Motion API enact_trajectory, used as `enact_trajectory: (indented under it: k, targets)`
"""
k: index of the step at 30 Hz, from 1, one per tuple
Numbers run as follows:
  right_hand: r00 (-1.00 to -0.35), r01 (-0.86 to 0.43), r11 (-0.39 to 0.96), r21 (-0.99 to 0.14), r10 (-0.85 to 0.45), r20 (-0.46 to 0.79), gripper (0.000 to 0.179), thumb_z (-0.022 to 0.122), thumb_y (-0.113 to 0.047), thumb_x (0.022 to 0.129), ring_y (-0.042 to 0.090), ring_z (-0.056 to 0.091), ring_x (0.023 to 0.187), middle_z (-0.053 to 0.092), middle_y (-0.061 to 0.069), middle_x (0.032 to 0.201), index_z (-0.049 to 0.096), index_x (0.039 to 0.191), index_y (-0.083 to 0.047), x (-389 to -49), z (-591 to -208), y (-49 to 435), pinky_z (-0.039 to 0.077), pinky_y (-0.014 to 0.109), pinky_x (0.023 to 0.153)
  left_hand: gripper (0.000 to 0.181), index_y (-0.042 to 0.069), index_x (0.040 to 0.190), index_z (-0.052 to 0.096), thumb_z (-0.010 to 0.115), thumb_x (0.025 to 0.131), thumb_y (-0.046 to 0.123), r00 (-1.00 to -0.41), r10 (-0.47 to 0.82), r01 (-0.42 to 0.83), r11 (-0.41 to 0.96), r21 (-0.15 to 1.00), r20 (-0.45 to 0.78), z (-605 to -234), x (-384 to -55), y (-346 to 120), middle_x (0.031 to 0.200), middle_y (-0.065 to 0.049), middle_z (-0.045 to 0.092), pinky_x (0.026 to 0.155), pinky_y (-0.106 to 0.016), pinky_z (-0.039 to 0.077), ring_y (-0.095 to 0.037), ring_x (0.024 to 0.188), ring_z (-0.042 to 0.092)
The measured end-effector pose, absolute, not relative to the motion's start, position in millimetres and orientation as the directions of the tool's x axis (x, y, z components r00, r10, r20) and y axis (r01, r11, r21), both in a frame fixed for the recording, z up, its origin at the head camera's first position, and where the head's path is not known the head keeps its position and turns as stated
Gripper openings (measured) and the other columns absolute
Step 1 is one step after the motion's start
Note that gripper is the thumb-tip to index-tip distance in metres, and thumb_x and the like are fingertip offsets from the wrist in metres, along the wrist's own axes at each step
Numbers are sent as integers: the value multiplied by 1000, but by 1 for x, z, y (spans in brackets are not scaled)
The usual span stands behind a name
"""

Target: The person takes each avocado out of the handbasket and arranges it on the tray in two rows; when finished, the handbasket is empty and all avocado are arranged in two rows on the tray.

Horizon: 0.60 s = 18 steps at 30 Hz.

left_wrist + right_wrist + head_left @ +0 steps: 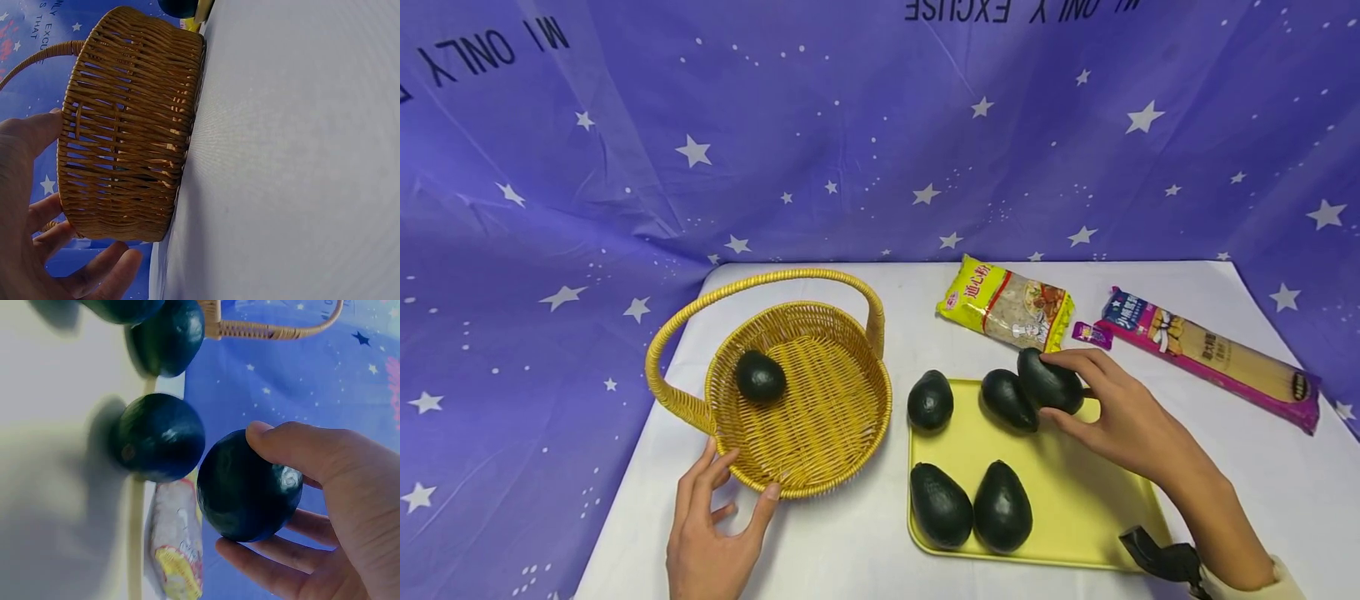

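In the head view, my right hand [1123,412] grips a dark green avocado [1049,382] between thumb and fingers over the back of a yellow tray [1082,517]. The right wrist view shows the same avocado [247,487] lifted clear of the tray surface. Beside it on the tray lies another avocado [1009,401]. My left hand [711,525] touches the near-left rim of a wicker basket [820,408] with spread fingers and thumb. One avocado [760,377] lies inside that basket, on the left.
Three other avocados sit on the tray: one back left [930,402], two in front [941,505]. Behind are a yellow pasta bag [1006,304], a small purple packet [1092,335] and a long noodle pack [1213,358]. The basket handle [760,279] arches upward. A starry cloth [880,150] hangs behind.
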State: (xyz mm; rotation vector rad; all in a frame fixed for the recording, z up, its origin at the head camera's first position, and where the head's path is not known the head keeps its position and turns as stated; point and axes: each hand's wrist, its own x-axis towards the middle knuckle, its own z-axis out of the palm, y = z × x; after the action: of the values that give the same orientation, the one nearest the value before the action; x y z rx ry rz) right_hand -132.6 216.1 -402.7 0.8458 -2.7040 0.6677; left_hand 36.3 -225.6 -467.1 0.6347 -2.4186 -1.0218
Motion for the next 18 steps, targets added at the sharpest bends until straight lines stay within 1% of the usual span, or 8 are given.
enact_trajectory:
  k: [4,6,8,9,13,15,16,18]
  targets:
    - [-817,-568,745,-350,-460,346,78,101,-18,74,26,69,112,64,6,137,64,143,-17,-130,-408,224,61,50,83,66,21,143,68,96,84,31,-801,-561,-241,622,745,209,-467,37,-226,163,15,47,81,0,46,-9,122,60]
    - [-816,-568,746,-348,-458,352,79,101,-17,73,29,69,112,65,8,137,64,143,-16,-130,-410,228,61,51,83,66,21,143,68,96,84,31,-800,-562,-243,624,743,210,-466,36,-226,163,15,47,81,0,45,-9,122,60]
    - [-820,-562,752,-344,-449,356,80,101,-17,73,28,70,112,65,7,137,64,143,-16,-130,-412,232,61,48,84,66,21,143,68,96,84,30,-799,-562,-243,625,742,212,-466,36,-226,163,15,47,81,0,45,-9,121,60]
    - [-821,-559,754,-344,-446,358,79,101,-17,73,28,70,112,65,7,136,64,143,-17,-130,-413,233,61,45,85,66,21,142,68,96,84,30,-799,-562,-242,626,741,214,-466,36,-226,163,14,47,81,0,45,-9,121,60]
    - [-827,-549,759,-350,-435,355,79,101,-16,73,25,70,109,66,6,133,65,143,-17,-128,-415,238,62,35,81,66,21,142,68,96,84,30,-798,-563,-241,625,742,215,-466,36,-225,163,14,47,81,0,45,-10,121,60]
    - [-830,-546,761,-350,-434,350,78,101,-16,74,26,70,108,67,7,132,64,143,-16,-127,-417,240,63,37,79,66,21,142,68,96,84,30,-798,-563,-241,624,743,214,-466,36,-225,163,14,47,81,0,45,-10,122,60]
    - [-830,-546,760,-351,-435,348,78,100,-15,74,28,70,107,66,9,132,64,143,-14,-126,-417,241,64,43,78,66,21,143,68,96,84,31,-798,-563,-241,623,744,213,-466,36,-225,163,14,47,81,0,45,-10,122,60]
    - [-838,-534,769,-350,-428,339,77,100,-16,75,30,70,108,66,11,131,64,143,-14,-125,-419,244,63,50,79,66,21,143,68,96,84,31,-799,-563,-241,621,746,211,-466,37,-225,163,14,47,81,0,45,-9,122,60]
